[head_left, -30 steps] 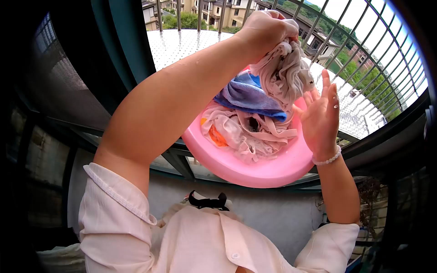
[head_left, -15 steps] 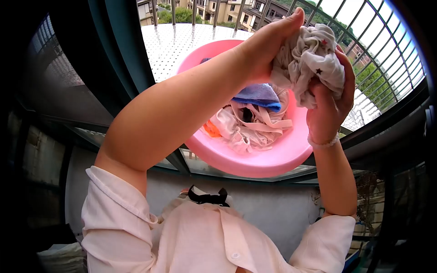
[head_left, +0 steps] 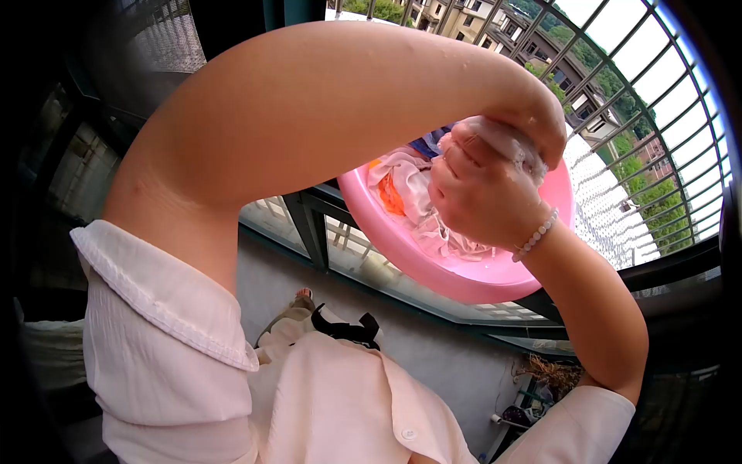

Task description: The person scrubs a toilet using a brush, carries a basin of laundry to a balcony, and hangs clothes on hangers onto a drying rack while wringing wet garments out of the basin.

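Above the pink basin, my left hand is bent over and closed against my right hand, whose fingers are curled. The white cloth is squeezed between them and almost wholly hidden; only a wet, whitish patch shows. A beaded bracelet circles my right wrist. Inside the basin, under and beside my hands, lie pale pink-white clothes, an orange piece and part of a blue cloth.
The basin rests by a white perforated surface outside a dark window frame. Metal bars curve round behind it. On the grey floor at lower right are dried plants and small items.
The bunched white cloth, with its stars showing before, is now enclosed by both hands. My left elbow has risen and my left wrist has bent down. The view has shifted.
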Tool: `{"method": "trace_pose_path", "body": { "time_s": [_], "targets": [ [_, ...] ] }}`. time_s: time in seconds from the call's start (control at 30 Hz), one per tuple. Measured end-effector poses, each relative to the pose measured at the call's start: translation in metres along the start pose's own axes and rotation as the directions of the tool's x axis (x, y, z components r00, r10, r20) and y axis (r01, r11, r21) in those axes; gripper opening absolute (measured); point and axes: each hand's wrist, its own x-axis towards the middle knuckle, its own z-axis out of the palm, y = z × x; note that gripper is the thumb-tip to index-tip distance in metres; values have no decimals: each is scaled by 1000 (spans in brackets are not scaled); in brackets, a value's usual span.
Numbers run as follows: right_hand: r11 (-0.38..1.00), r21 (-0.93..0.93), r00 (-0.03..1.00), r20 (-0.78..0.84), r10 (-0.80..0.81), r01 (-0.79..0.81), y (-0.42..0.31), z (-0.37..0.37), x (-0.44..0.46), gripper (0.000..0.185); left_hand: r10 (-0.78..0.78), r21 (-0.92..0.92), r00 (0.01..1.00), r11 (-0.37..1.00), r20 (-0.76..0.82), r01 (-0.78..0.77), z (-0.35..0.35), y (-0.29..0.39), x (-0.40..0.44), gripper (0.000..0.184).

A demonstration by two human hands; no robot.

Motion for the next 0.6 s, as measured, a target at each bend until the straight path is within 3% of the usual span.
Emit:
{"method": "trace_pose_path", "body": {
  "time_s": [0.13,0.23,0.27,0.33,0.37,0.43,0.5,0.57,0.6],
  "targets": [
    [993,66,959,274,74,-96,-7,21,14,13,19,274,995,962,-100,9,13,-11,20,26],
    [991,93,971,227,75,-98,2,46,-2,13,-89,141,957,981,-277,132,11,-15,26,23],
    [993,115,970,242,-25,-3,12,34,-4,11,-92,52,943,992,-318,114,4,-12,13,21],
    [984,-62,984,-49,-170,167,29,5,-11,20,21,-93,909,994,-417,-66,-7,-18,1,30],
    [983,-75,979,-101,-175,168,32,-7,-12,19,98,-47,886,990,-453,-134,-15,-18,-14,34],
    [999,-8,988,-146,-44,44,34,-39,-21,18,-1,-439,797,835,-604,-331,-15,-26,-61,34],
    [994,68,966,-239,98,-85,26,-64,-15,20,-1,-577,792,686,-610,-443,-14,-38,-110,47],
    [962,179,916,-308,256,-208,8,-81,16,29,67,-595,785,613,-616,-520,-6,-65,-159,56],
    [933,245,889,-315,332,-262,-1,-88,37,33,0,-645,808,603,-590,-470,-4,-82,-189,58]
  ]
}}
